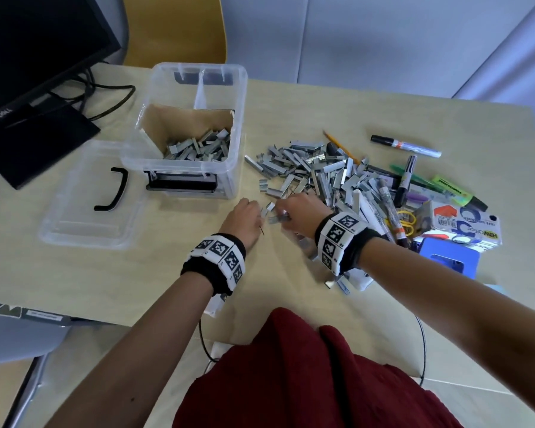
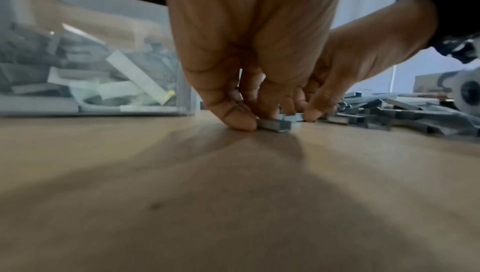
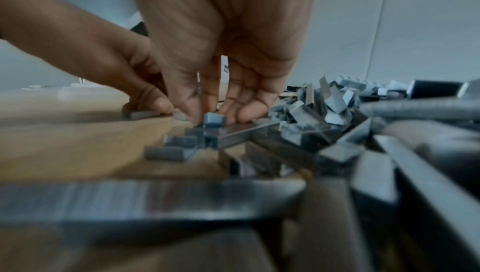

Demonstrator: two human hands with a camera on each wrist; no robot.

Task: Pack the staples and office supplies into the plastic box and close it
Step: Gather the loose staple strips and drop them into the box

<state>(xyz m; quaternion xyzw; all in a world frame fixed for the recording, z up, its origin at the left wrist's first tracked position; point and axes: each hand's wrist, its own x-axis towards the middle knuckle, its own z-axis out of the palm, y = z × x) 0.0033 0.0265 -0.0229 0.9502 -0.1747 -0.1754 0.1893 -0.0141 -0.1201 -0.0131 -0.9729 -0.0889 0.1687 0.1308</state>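
Note:
A clear plastic box [image 1: 239, 125] stands open at the back left of the table, with staple strips [image 1: 198, 147] inside next to a cardboard divider. A big pile of loose staple strips [image 1: 318, 171] lies to its right. At the pile's near-left edge, my left hand [image 1: 254, 211] and right hand [image 1: 283, 211] meet low on the table. In the left wrist view my left hand [image 2: 255, 120] pinches a short staple strip [image 2: 274, 125] against the tabletop. In the right wrist view my right hand [image 3: 215, 117] pinches a small staple block [image 3: 214, 120] on top of other strips.
The box's clear lid [image 1: 74, 217] with a black handle lies flat left of the box. Markers [image 1: 405, 145], a green highlighter [image 1: 457, 193], a tape box [image 1: 464, 223] and a blue item [image 1: 448, 257] crowd the right side. A monitor [image 1: 28, 57] stands at the far left.

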